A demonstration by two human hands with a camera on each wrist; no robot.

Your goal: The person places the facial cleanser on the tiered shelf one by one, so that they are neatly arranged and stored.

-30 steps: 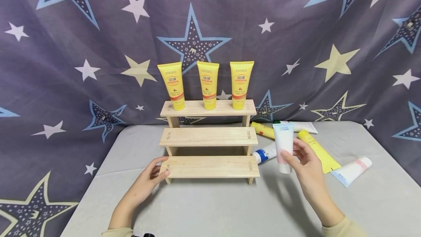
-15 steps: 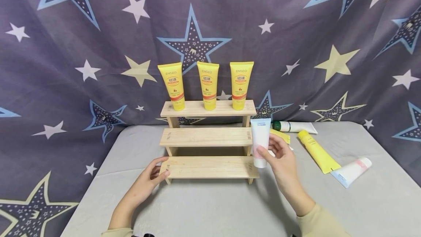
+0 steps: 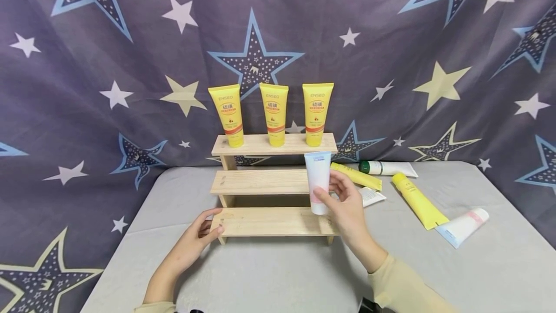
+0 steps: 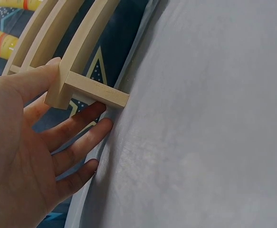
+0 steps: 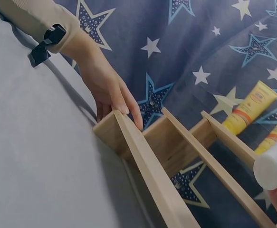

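Observation:
A three-step wooden display rack stands on the grey cloth. My left hand holds the left end of its lowest step; in the left wrist view, the thumb lies on the board while the other fingers spread below and beside it. My right hand grips a white squeeze tube with a pale blue top and pink lower part, upright with its cap down. This tube hangs in front of the middle step's right side. In the right wrist view, its white cap shows at the right edge.
Three yellow tubes, including the middle one, stand on the top step. Right of the rack lie yellow tubes, a green-capped white tube, a pink-and-white tube and a partly hidden white tube. A starry curtain hangs behind.
My right hand has carried the white tube leftward from beside the rack to in front of the middle step's right side. My left hand has stayed on the lowest step.

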